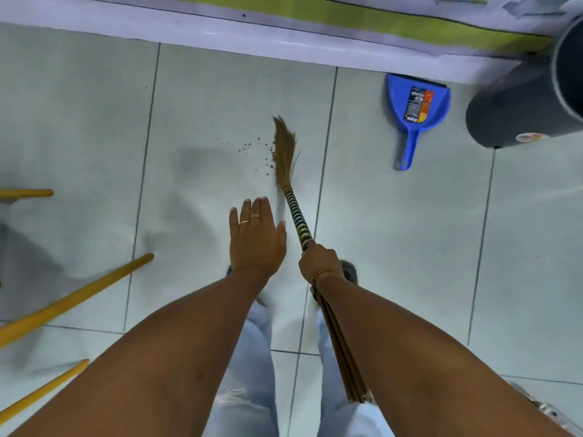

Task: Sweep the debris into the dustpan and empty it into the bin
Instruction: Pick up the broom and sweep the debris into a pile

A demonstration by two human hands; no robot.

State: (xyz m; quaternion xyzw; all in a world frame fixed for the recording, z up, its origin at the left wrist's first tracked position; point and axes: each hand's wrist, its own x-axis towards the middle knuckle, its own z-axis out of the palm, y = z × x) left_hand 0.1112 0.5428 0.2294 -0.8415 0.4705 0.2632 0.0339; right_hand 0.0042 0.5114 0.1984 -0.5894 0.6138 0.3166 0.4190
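Note:
My right hand (318,261) grips the striped handle of a straw broom (285,152), whose bristles rest on the pale floor tiles. Small brown debris (252,146) is scattered just left of the bristles. My left hand (255,238) hovers flat, fingers extended, holding nothing, left of the broom handle. A blue dustpan (416,105) lies on the floor to the upper right, handle toward me, against the wall base. The dark grey bin (520,105) stands at the far right, beside the dustpan.
Yellow wooden legs (72,301) of furniture reach in from the left. A white and green wall base (284,36) runs across the top. My legs in light jeans (249,373) stand below the hands.

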